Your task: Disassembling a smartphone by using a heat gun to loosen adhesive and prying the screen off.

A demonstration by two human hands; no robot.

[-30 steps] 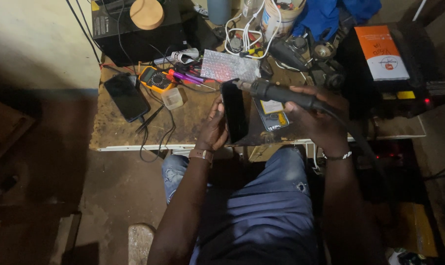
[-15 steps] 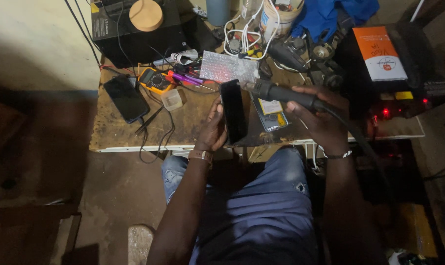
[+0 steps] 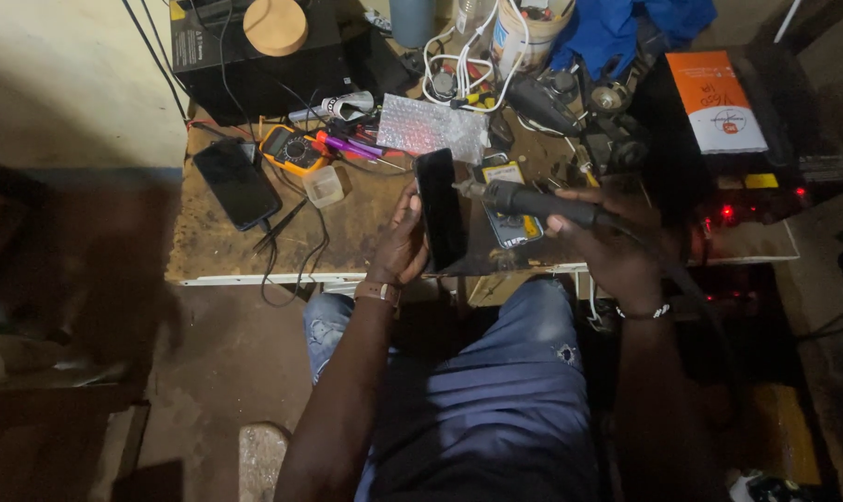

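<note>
At the bottom of the frame sat the person's lap in blue jeans (image 3: 496, 400). Just above it, at the near edge of the worn wooden workbench (image 3: 217, 251), the left hand (image 3: 404, 244) was closed around a slim black smartphone (image 3: 440, 209), holding it upright on its long edge near the centre of the frame. The right hand (image 3: 617, 242) was wrapped tight round the black cylindrical handle of a hot-air tool (image 3: 533, 200), whose metal nozzle pointed at the phone's upper edge, nearly touching it.

In my judgement, the nozzle so near the fingers could scorch them, or overheat the phone if it lingered. The phone, balanced on edge, could also slip off the bench.

Just behind the phone lay a small yellow-and-grey card (image 3: 507, 218). Left of centre stood a small clear plastic tub (image 3: 325, 185), an orange multimeter (image 3: 294, 149) and a second dark phone (image 3: 236, 183) lying flat with cables trailing. Farther up lay a sheet of silver bubble wrap (image 3: 431, 127), and at the upper left, a black box (image 3: 254, 60) topped by a round wooden disc (image 3: 275, 27).
</note>
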